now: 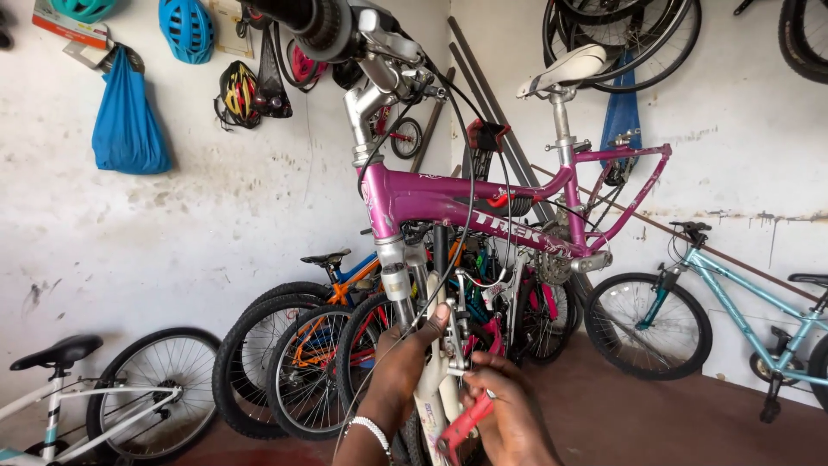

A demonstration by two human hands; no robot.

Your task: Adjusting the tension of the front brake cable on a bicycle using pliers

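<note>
Right hand (pixel 509 414) pinches red tool (pixel 464 427) at fork (pixel 435 380); left hand (pixel 407 362) wraps fork leg w/ cable (pixel 414 324). Brake adj. underway, prob.; next needs steady grip, small turns.

Stained white walls (pixel 155 250), reddish floor (pixel 638 414)

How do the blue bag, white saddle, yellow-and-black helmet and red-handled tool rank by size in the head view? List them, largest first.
blue bag: clearly largest.
white saddle and yellow-and-black helmet: about alike; saddle is nearer the camera, so unranked.
red-handled tool: smallest, though nearest and partly hidden by the right hand.
</note>
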